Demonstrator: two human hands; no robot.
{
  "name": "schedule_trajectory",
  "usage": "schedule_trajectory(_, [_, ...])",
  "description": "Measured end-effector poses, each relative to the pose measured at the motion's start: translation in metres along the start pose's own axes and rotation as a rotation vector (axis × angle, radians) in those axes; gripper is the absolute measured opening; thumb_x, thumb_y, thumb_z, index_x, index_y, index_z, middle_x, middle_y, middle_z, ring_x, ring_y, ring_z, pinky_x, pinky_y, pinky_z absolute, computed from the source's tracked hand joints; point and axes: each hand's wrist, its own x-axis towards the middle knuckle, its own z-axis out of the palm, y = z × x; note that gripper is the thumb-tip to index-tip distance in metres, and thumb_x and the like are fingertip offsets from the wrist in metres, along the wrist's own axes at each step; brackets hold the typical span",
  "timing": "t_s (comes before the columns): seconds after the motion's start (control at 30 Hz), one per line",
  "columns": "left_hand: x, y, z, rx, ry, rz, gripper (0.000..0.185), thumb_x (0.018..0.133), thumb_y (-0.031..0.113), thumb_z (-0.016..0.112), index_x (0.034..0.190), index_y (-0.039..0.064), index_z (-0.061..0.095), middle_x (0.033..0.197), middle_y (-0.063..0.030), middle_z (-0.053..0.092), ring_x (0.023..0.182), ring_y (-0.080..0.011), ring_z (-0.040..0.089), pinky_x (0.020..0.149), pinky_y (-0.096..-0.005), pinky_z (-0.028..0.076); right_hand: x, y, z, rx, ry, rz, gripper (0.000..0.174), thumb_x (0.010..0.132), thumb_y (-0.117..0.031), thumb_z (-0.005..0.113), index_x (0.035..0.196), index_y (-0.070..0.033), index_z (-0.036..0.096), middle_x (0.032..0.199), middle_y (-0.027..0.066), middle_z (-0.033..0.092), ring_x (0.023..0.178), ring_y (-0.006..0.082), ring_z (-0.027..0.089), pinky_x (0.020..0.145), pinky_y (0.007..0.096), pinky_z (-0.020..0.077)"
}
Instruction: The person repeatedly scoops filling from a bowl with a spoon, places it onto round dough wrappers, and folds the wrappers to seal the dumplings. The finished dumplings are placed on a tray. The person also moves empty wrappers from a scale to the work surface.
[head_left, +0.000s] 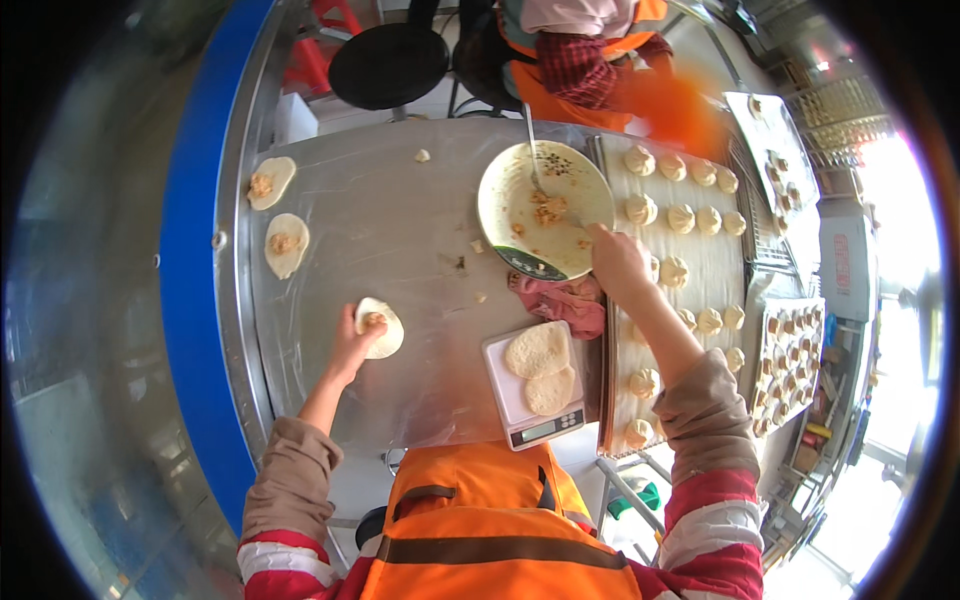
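Note:
My left hand (355, 341) holds a round dough wrapper (384, 337) with a dab of filling on it, my thumb over its top. Inside the rim of a large white bowl (495, 180), my right hand (621, 262) grips a utensil whose far end dips towards the remaining filling (550, 210). A metal spoon (532, 139) also leans in the bowl. Two flat dough rounds (538, 351) lie overlapping on a digital kitchen scale (505, 390). At the left of the metal table, two wrappers (286, 259) bear filling.
Pleated buns (640, 210) stand in rows on a lined tray (619, 300) at the right. A pink cloth (566, 304) lies below the bowl. Dough scraps (422, 155) dot the table. A co-worker in an orange apron (540, 90) is across the table; more trays (787, 360) are further right.

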Motion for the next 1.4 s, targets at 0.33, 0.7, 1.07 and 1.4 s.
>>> schedule_trajectory(0.33, [-0.009, 0.048, 0.032, -1.352, -0.271, -0.415, 0.041, 0.101, 0.035, 0.045, 0.131, 0.008, 0.051, 0.129, -0.0073, 0.057, 0.121, -0.0246, 0.054, 0.105, -0.0458, 0.042, -0.002, -0.033, 0.012, -0.223, 0.093, -0.095, 0.01, 0.083, -0.01, 0.057, 0.092, -0.005, 0.057, 0.084, 0.011, 0.068, 0.073, 0.0285, 0.07, 0.061, 0.0369, 0.0568])
schedule_trajectory(0.7, [0.002, 0.079, 0.095, -1.325, -0.236, -0.456, 0.034, 0.097, 0.023, 0.057, 0.127, 0.007, 0.052, 0.124, -0.006, 0.059, 0.114, -0.0201, 0.058, 0.097, -0.0416, 0.05, -0.006, -0.029, 0.027, -0.344, 0.129, -0.087, 0.01, 0.082, -0.01, 0.06, 0.09, -0.005, 0.056, 0.077, 0.0088, 0.066, 0.065, 0.0224, 0.07, 0.053, 0.031, 0.0558])
schedule_trajectory(1.07, [0.01, 0.093, 0.131, -1.276, -0.192, -0.443, 0.035, 0.096, 0.02, 0.058, 0.128, 0.007, 0.051, 0.124, -0.0062, 0.059, 0.115, -0.0202, 0.057, 0.098, -0.0417, 0.049, 0.024, 0.0, 0.043, -0.067, -0.088, -0.103, 0.014, 0.085, -0.014, 0.062, 0.09, -0.004, 0.07, 0.072, 0.0085, 0.069, 0.06, 0.0187, 0.066, 0.047, 0.029, 0.0501])
schedule_trajectory(1.4, [0.009, 0.102, 0.134, -0.964, 0.041, -0.221, 0.042, 0.092, 0.016, 0.065, 0.129, 0.006, 0.048, 0.121, -0.0056, 0.058, 0.113, -0.0192, 0.058, 0.095, -0.0392, 0.051, 0.003, 0.0, 0.016, 1.333, -0.364, 0.02, 0.028, 0.094, -0.014, 0.059, 0.117, 0.002, 0.065, 0.064, -0.0009, 0.055, 0.05, 0.0053, 0.044, 0.042, 0.0209, 0.0306])
